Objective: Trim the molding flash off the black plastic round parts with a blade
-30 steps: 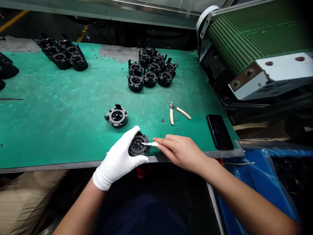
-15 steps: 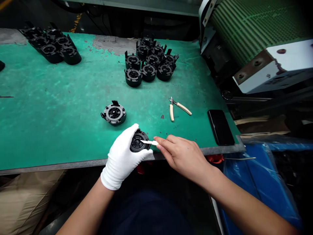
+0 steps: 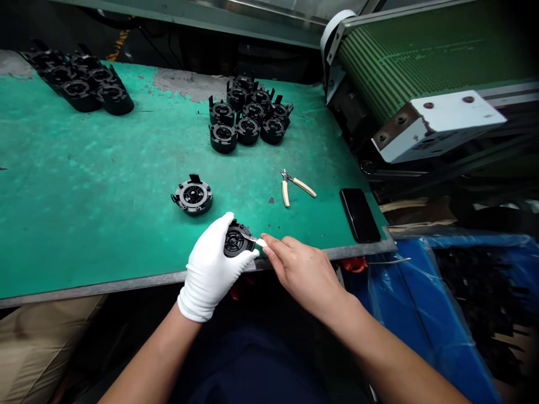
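Observation:
My left hand [image 3: 210,269], in a white glove, grips a round black plastic part [image 3: 236,241] at the near edge of the green table [image 3: 105,185]. My bare right hand [image 3: 298,269] pinches a small white-handled blade [image 3: 256,240] whose tip rests on the part's right rim. Another round black part [image 3: 192,196] lies flat on the table just beyond my left hand.
A cluster of several black parts [image 3: 248,118] stands at mid-table, another cluster [image 3: 80,84] at far left. Small cutters with cream handles [image 3: 292,187] and a black phone [image 3: 359,214] lie to the right. A green conveyor [image 3: 412,56] rises at right; a blue-lined bin [image 3: 442,303] sits below.
The held part has tilted more upright in my left hand and the blade has shifted to its right rim. The view has shifted slightly; things on the table stay put.

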Action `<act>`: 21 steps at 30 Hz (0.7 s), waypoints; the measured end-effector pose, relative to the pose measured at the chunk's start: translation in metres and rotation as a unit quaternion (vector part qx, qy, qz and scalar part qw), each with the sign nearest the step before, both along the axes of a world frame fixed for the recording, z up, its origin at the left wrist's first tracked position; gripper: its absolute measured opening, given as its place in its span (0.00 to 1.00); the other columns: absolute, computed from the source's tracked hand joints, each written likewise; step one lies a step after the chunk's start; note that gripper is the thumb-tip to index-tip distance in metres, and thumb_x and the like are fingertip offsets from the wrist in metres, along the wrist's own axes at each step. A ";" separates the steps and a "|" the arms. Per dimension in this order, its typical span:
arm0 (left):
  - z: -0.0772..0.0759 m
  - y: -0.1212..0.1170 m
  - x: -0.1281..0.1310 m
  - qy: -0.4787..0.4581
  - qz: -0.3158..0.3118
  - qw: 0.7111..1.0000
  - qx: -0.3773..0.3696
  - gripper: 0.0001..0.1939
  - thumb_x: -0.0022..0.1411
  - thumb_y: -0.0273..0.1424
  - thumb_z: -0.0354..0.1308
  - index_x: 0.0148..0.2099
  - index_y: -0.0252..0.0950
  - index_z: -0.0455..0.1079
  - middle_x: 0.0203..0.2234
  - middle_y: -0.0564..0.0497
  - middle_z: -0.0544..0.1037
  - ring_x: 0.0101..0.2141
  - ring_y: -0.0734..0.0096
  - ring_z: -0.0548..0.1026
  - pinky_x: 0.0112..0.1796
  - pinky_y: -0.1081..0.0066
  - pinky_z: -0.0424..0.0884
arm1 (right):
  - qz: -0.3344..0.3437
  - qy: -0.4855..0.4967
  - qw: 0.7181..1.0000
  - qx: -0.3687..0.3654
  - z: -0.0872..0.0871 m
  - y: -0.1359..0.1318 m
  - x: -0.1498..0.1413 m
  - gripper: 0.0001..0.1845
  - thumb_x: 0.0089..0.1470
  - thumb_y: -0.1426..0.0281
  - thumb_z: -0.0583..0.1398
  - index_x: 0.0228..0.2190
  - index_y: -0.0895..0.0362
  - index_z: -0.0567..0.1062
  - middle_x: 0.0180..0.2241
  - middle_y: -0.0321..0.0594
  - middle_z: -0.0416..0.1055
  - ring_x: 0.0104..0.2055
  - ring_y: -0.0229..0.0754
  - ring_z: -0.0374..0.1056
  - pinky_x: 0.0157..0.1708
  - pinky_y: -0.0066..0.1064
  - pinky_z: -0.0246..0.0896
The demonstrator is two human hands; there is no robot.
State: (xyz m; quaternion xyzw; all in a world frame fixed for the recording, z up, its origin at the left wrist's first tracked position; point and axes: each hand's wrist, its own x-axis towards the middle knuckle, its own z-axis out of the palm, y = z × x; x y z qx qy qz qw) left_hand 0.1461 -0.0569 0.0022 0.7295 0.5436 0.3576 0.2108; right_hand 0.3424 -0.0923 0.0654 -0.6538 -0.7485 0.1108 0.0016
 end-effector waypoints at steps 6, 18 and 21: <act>0.024 0.029 -0.023 0.016 -0.209 0.972 -0.104 0.49 0.55 0.51 0.69 0.71 0.40 0.54 0.66 0.47 0.64 0.64 0.57 0.65 0.66 0.60 0.61 | 0.022 0.171 0.985 -0.024 0.006 0.012 0.034 0.19 0.71 0.61 0.52 0.56 0.49 0.75 0.49 0.38 0.77 0.50 0.43 0.72 0.48 0.31 0.64; 0.010 -0.004 0.002 -0.018 -0.036 0.994 -0.100 0.54 0.52 0.52 0.71 0.72 0.39 0.50 0.65 0.43 0.66 0.63 0.54 0.67 0.65 0.57 0.63 | 0.148 0.139 0.978 -0.045 -0.011 0.039 0.033 0.18 0.71 0.61 0.52 0.54 0.50 0.76 0.40 0.38 0.77 0.42 0.42 0.73 0.39 0.31 0.61; 0.007 -0.002 0.006 -0.010 -0.025 0.996 -0.090 0.51 0.54 0.51 0.71 0.71 0.39 0.51 0.62 0.44 0.68 0.61 0.54 0.69 0.64 0.57 0.65 | 0.151 0.145 0.977 -0.041 -0.012 0.040 0.034 0.18 0.71 0.61 0.52 0.54 0.51 0.76 0.40 0.38 0.77 0.42 0.41 0.73 0.39 0.31 0.60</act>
